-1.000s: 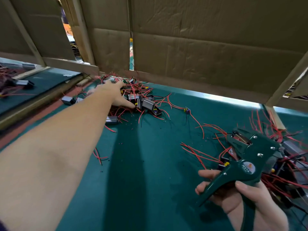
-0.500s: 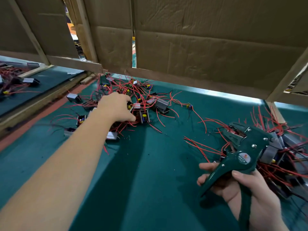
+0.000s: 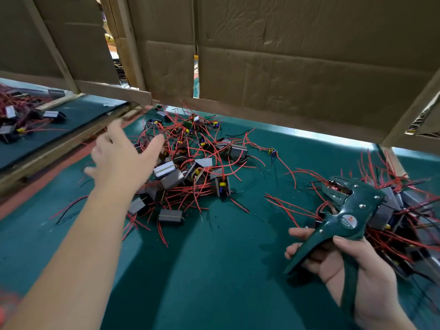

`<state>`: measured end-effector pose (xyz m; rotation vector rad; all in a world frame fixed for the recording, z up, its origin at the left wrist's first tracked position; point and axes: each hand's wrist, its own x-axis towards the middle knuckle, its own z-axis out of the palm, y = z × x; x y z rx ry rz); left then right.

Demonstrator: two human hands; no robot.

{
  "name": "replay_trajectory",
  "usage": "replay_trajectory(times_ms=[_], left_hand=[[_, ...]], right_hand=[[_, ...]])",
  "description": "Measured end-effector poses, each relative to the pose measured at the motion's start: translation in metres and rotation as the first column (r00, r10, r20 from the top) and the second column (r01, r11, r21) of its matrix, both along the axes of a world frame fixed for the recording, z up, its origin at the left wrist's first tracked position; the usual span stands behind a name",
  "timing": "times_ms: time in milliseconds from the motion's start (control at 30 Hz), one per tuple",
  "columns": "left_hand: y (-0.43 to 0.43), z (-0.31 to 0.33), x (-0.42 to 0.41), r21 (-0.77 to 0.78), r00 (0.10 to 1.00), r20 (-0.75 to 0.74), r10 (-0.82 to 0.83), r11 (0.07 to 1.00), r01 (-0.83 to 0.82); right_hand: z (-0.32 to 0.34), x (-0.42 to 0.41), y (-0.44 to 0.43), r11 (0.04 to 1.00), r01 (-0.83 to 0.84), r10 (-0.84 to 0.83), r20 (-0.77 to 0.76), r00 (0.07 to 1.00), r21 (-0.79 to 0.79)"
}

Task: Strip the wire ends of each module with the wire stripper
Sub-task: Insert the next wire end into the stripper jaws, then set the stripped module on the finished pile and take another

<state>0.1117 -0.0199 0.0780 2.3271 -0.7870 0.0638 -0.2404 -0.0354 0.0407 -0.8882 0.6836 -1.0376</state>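
A heap of small grey modules point(image 3: 188, 172) with red wires lies on the green mat point(image 3: 214, 270), centre left. Just above the heap's left edge hovers my left hand point(image 3: 121, 158), fingers spread and straight, blurred, holding nothing. Lower right, my right hand point(image 3: 342, 260) grips the handles of the dark green wire stripper point(image 3: 345, 213). Its jaws point up and left, and nothing lies in them that I can tell. Behind the stripper lies a second heap of modules point(image 3: 404, 215) with red wires.
A cardboard wall point(image 3: 285, 67) on a wooden frame closes the back of the bench. A wooden rail point(image 3: 59, 148) runs along the left, with more modules point(image 3: 21, 120) on a neighbouring mat beyond it. Loose wire offcuts are scattered over the mat.
My left hand has pulled back from the far pile, dragging the modules closer, and has now lifted off with fingers spread. My right hand keeps its grip on the stripper.
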Motion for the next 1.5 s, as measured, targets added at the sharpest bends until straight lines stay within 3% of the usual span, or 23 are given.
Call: replay_trajectory(times_ms=[100,133,267,367,467,500,600,733,867,933,1067,1133,1200,1267,1333,1433,1500], left_hand=[[-0.005,-0.024,0.003,0.295,0.976,-0.215,0.024,0.955,0.042],[-0.006,-0.028,0.0,0.284,0.968,-0.249,-0.009,0.955,0.082],[-0.006,-0.032,-0.021,-0.037,0.923,-0.32,-0.215,0.976,0.215],[-0.002,-0.03,-0.035,-0.043,0.993,-0.03,-0.115,0.993,0.114],[0.007,-0.013,-0.052,-0.22,0.975,0.181,-0.129,0.961,0.169],[0.01,-0.009,-0.057,-0.185,0.962,0.214,-0.168,0.96,0.208],[0.008,-0.006,-0.069,0.156,0.892,0.347,-0.291,0.955,0.251],[0.004,-0.011,-0.073,0.301,0.832,0.402,-0.383,0.913,0.275],[-0.002,-0.014,-0.075,0.467,0.797,0.362,-0.484,0.834,0.294],[-0.006,-0.013,-0.077,0.434,0.787,0.407,-0.464,0.856,0.281],[-0.009,-0.005,-0.077,0.224,0.83,0.468,-0.305,0.949,0.222],[-0.005,0.001,-0.072,0.216,0.81,0.513,-0.283,0.956,0.197],[0.0,0.006,-0.068,0.395,0.808,0.48,-0.341,0.907,0.148],[0.001,0.01,-0.068,0.575,0.854,0.344,-0.391,0.806,0.137],[-0.002,0.013,-0.069,0.632,0.856,0.306,-0.417,0.761,0.145],[-0.006,0.021,-0.07,0.603,0.816,0.354,-0.456,0.778,0.173],[-0.007,0.031,-0.068,0.47,0.819,0.402,-0.41,0.86,0.2]], right_hand=[[-0.003,-0.001,0.0,1.0,-0.017,0.017,0.001,1.0,-0.004],[-0.004,-0.001,0.0,1.0,-0.023,0.023,0.007,1.0,0.002],[-0.007,0.0,0.0,1.0,-0.029,0.029,0.013,0.999,0.0],[-0.008,0.0,0.001,1.0,-0.017,0.017,0.008,1.0,-0.016],[-0.006,-0.001,0.003,1.0,-0.012,0.012,0.014,1.0,-0.016],[-0.005,0.0,0.003,1.0,-0.015,0.015,0.017,1.0,-0.014],[-0.003,-0.001,0.003,1.0,-0.027,0.028,0.022,0.999,-0.006],[-0.003,0.0,0.003,1.0,-0.025,0.025,0.018,1.0,0.016],[-0.005,0.0,0.004,0.999,-0.027,0.028,0.018,0.999,-0.027],[-0.004,0.0,0.004,1.0,-0.026,0.027,0.024,0.999,-0.018],[-0.004,-0.001,0.004,0.999,-0.02,0.02,0.014,1.0,-0.03],[-0.004,-0.001,0.004,0.999,-0.017,0.018,0.02,1.0,-0.03],[-0.003,-0.001,0.003,0.999,-0.022,0.023,0.025,0.999,-0.029],[-0.003,-0.001,0.003,0.999,-0.025,0.026,0.03,0.999,-0.023],[-0.003,-0.001,0.003,0.999,-0.027,0.027,0.026,0.999,-0.023],[-0.004,-0.001,0.004,0.999,-0.03,0.031,0.025,0.999,-0.021],[-0.004,-0.001,0.004,0.999,-0.027,0.027,0.026,0.999,-0.023]])
